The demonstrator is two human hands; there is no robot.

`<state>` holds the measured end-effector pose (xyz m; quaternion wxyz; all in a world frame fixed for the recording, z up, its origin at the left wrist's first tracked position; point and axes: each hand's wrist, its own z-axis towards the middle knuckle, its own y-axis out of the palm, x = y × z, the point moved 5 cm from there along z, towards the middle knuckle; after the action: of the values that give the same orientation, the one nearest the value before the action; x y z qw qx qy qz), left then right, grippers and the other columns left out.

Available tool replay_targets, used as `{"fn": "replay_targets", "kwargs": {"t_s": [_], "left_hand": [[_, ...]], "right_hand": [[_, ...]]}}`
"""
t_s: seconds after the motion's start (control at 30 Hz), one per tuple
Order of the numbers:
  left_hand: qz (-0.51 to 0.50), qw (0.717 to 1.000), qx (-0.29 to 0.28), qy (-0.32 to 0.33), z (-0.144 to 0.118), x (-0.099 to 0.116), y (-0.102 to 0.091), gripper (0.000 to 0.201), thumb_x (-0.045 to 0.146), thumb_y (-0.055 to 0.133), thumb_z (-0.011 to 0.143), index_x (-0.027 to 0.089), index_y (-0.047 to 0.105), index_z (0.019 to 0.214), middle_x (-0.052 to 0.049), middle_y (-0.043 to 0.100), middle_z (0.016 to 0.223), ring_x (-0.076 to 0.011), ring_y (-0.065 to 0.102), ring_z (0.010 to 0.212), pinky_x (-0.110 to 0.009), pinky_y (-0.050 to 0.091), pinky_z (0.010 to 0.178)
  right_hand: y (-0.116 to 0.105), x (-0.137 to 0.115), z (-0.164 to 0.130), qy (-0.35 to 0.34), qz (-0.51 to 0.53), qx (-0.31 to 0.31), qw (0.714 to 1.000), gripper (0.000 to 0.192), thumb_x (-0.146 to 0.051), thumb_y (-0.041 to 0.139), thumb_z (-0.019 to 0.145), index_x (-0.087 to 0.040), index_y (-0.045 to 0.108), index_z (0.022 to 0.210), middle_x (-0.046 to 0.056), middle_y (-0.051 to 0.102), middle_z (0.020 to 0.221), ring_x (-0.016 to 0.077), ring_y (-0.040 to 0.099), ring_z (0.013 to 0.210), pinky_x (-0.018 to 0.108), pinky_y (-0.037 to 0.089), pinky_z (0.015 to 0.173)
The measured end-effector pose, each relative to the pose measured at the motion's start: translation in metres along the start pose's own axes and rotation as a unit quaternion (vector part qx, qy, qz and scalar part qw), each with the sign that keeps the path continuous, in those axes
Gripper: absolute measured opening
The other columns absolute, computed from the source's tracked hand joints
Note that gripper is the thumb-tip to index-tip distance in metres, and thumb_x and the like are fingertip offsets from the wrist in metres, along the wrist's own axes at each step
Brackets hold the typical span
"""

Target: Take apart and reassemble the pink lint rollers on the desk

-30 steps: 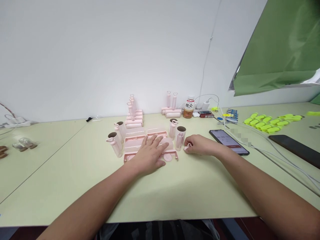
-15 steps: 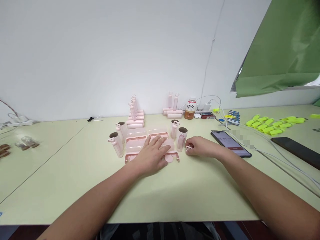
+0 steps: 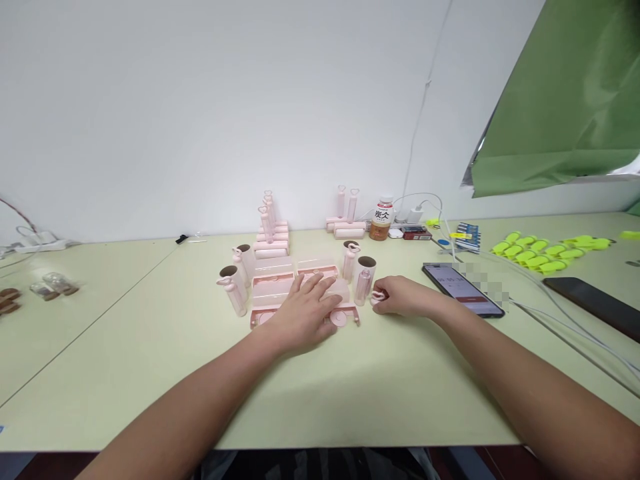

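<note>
My left hand [image 3: 311, 305] lies palm down with fingers spread over the open pink boxes with clear lids [image 3: 265, 295]. Two round pink discs show by it; the right disc [image 3: 339, 318] touches or nearly touches my thumb. To the right, my right hand [image 3: 400, 297] is closed on a small pale pink cap with a loop [image 3: 379, 297], low at the tabletop. Just left of it stands a slim clear pink bottle [image 3: 363, 287] with no loop on top. Behind that are a pink cardboard tube [image 3: 367, 263] and a looped pink bottle [image 3: 349, 265].
More tubes and looped bottles [image 3: 236, 297] stand left of the boxes. Closed pink boxes [image 3: 271, 249] with bottles on top line the wall. A drink bottle [image 3: 381, 219], a phone [image 3: 463, 290], white cables, yellow-green pieces [image 3: 530, 251] and a dark slab [image 3: 595, 303] are to the right.
Both hands stay almost where they were. My right hand has shifted very slightly, with the looped cap still in its fingers. The whole view has moved a little.
</note>
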<state>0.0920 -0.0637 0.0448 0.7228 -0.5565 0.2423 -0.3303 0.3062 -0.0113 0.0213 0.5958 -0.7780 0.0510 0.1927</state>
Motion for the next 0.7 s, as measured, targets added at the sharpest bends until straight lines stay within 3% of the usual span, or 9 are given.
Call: {"fn": "replay_targets", "kwargs": {"t_s": [0.5, 0.7], "left_hand": [[0.006, 1.0, 0.0, 0.008, 0.0006, 0.0012, 0.0014, 0.031, 0.033, 0.053, 0.086, 0.025, 0.058, 0.116, -0.008, 0.043, 0.145, -0.0316, 0.031, 0.137, -0.056, 0.019, 0.114], [0.011, 1.0, -0.003, 0.009, 0.0004, 0.0007, 0.0023, 0.032, 0.033, 0.054, 0.086, 0.025, 0.057, 0.117, -0.008, 0.044, 0.143, -0.0322, 0.032, 0.136, -0.057, 0.02, 0.113]], "right_hand": [[0.0001, -0.0045, -0.0009, -0.017, -0.004, 0.0, 1.0, 0.019, -0.036, 0.061, 0.071, -0.02, 0.055, 0.079, 0.005, 0.065, 0.083, 0.0214, 0.06, 0.072, 0.026, 0.034, 0.056], [0.0005, -0.0045, -0.0002, -0.011, -0.002, 0.001, 1.0, 0.02, -0.038, 0.061, 0.07, -0.02, 0.053, 0.074, 0.004, 0.063, 0.077, 0.0205, 0.058, 0.069, 0.026, 0.033, 0.054]]}}
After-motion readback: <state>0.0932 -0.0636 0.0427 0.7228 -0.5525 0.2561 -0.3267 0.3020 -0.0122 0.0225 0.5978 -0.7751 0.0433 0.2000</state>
